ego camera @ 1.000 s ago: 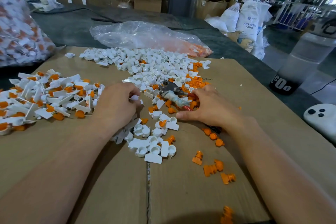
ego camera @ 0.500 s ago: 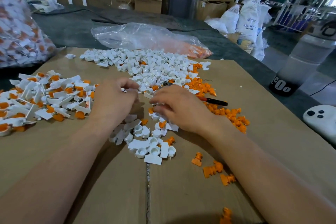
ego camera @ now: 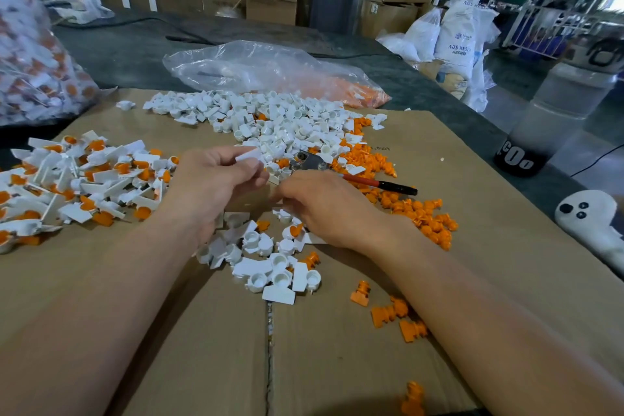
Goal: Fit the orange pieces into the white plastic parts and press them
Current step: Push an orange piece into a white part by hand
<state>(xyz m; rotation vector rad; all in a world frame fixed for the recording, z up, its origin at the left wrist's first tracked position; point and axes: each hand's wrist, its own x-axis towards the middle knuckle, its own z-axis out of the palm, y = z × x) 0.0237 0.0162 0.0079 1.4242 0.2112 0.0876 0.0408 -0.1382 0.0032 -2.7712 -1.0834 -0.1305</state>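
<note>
My left hand (ego camera: 216,186) is raised a little above the cardboard and pinches a white plastic part (ego camera: 251,157) between thumb and fingers. My right hand (ego camera: 324,209) sits just right of it with its fingers curled toward the left hand; whatever is at its fingertips is hidden and blurred. Loose white parts (ego camera: 277,125) form a heap behind the hands, and more lie under my wrists (ego camera: 270,270). Loose orange pieces (ego camera: 415,209) spread to the right. Several stray orange pieces (ego camera: 391,314) lie near my right forearm.
Assembled white-and-orange parts (ego camera: 67,179) are piled at the left. Red-handled pliers (ego camera: 371,182) lie behind my right hand. A clear bag (ego camera: 270,74) lies at the back and a full bag (ego camera: 33,61) at far left. A bottle (ego camera: 553,111) and a white controller (ego camera: 591,216) stand off the cardboard sheet (ego camera: 472,280) to the right.
My right hand left the orange pile by the pliers and moved left to meet my left hand. My left hand lifted slightly, and the white part shows between its fingers.
</note>
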